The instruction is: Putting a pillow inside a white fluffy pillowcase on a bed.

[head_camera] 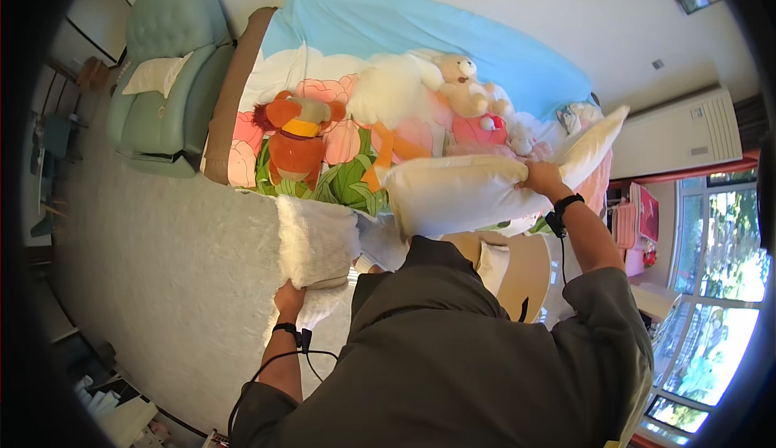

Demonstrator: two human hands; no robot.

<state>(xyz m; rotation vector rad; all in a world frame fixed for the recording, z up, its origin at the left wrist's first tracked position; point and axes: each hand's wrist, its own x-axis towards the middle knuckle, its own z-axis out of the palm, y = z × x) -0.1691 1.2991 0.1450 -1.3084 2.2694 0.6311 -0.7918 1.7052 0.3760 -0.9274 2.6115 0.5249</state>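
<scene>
My left hand [290, 300] grips the lower corner of a white fluffy cushion [316, 236], which hangs over the floor in front of the sofa. In my right hand [544, 177] is the upper edge of a cream pillow [464, 190], gathered under my fingers and held over the front of the covered sofa. Its far end sticks up to the right of my wrist. Behind the pillow, a flower-printed cover [339, 135] is spread over the sofa, with its blue part [388, 20] up the back. The pillow hides part of the sofa's front edge.
Plush toys lie on the cover: an orange one [297, 145], a white duck-like one [388, 90], a beige bear [464, 81]. A green armchair [160, 108] with a cushion [157, 75] stands left. Behind my body is a round table [526, 266]. Cables hang from both wrists.
</scene>
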